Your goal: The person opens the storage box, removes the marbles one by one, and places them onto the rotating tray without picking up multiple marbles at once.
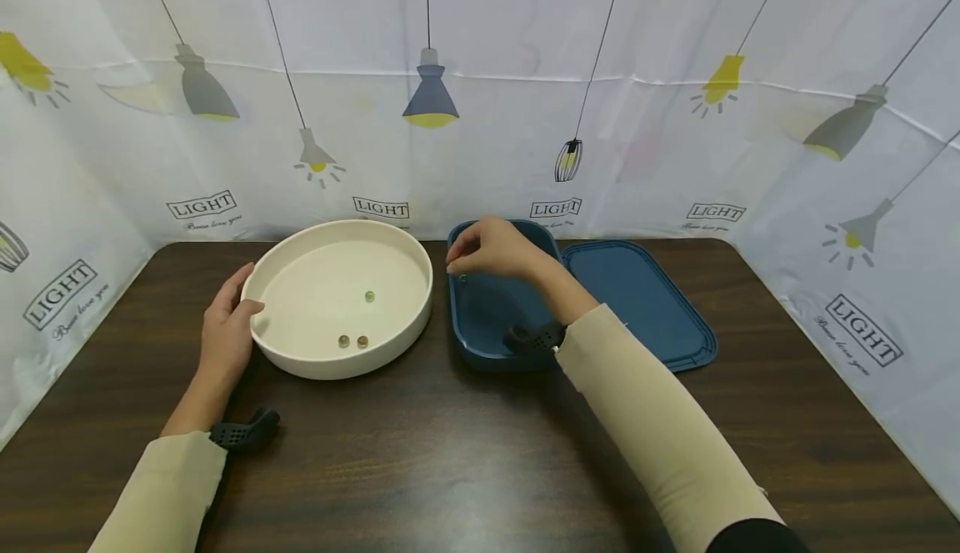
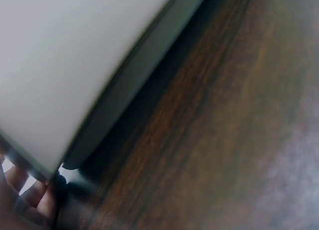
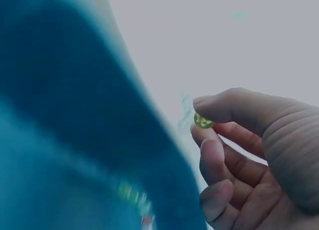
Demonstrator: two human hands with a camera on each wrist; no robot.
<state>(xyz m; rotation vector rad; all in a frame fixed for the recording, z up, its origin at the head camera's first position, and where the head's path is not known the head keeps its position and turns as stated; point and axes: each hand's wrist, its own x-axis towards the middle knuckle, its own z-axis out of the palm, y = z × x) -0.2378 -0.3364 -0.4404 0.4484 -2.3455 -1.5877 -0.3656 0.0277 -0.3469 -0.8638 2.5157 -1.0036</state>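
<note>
My left hand [image 1: 227, 319] holds the left rim of a round cream tray [image 1: 341, 367], thumb over the edge and fingers along the outside. In the left wrist view its curled fingers [image 2: 36, 194] show at the tray's edge. Three glass marbles [image 1: 370, 296] lie on the tray floor. My right hand [image 1: 495, 248] is over the left edge of a blue rectangular box [image 1: 491, 319]. Between thumb and fingertips it pinches a yellow-green glass marble [image 3: 203, 121]. Blurred marbles [image 3: 130, 192] show inside the box in the right wrist view.
A flat blue lid [image 1: 645, 303] lies to the right of the box, partly behind my right forearm. The brown wooden table [image 1: 420, 470] carries everything. A white curtain [image 1: 480, 153] printed with lamps stands behind the back edge and along both sides.
</note>
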